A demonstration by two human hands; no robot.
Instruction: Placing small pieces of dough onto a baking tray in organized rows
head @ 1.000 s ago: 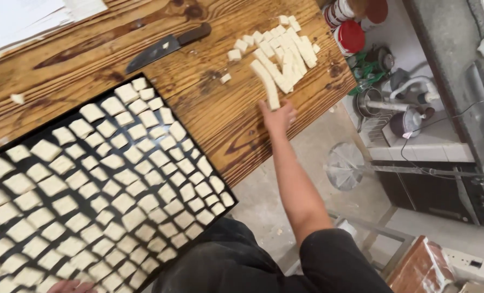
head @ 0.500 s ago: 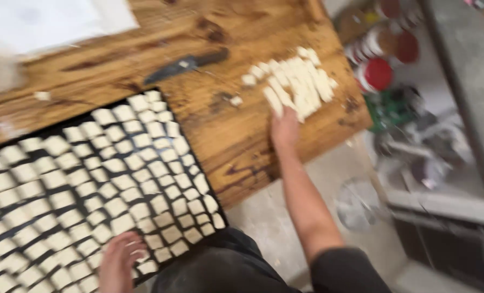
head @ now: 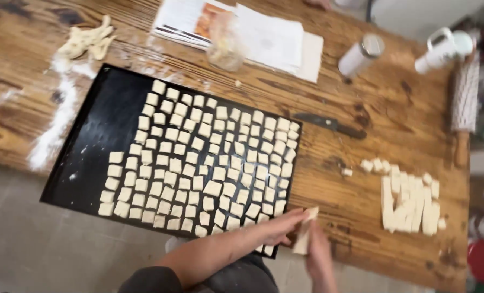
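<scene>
Wooden planks of the counter (head: 361,70) fill most of my view, dark-grained and dusted with a streak of flour (head: 57,122) toward the far left corner. On it lies the black baking tray (head: 98,133), its right part packed with rows of small pale dough squares (head: 209,163), its left part bare. Beyond the tray sit some papers (head: 252,32) with a clear glass jar (head: 225,46) standing on them, and a scrap of leftover dough (head: 87,40) lies at the far left. To the right, a pile of cut dough strips (head: 410,201) rests on the wood, well apart from the tray, with a few loose bits just beside it. A rolling pin (head: 464,103) lies along the right edge, near a white cup (head: 442,49) and a metal-topped shaker (head: 361,54). A dark-handled knife (head: 331,125) lies between the tray and the pile.

At the near edge, by the tray's corner, my left hand (head: 282,225) and my right hand (head: 318,255) meet on one dough strip (head: 305,233). My left grip is pinched on its upper end; my right grip is closed around its lower part, from below. The strip hangs tilted, just beside the tray's near right corner.
</scene>
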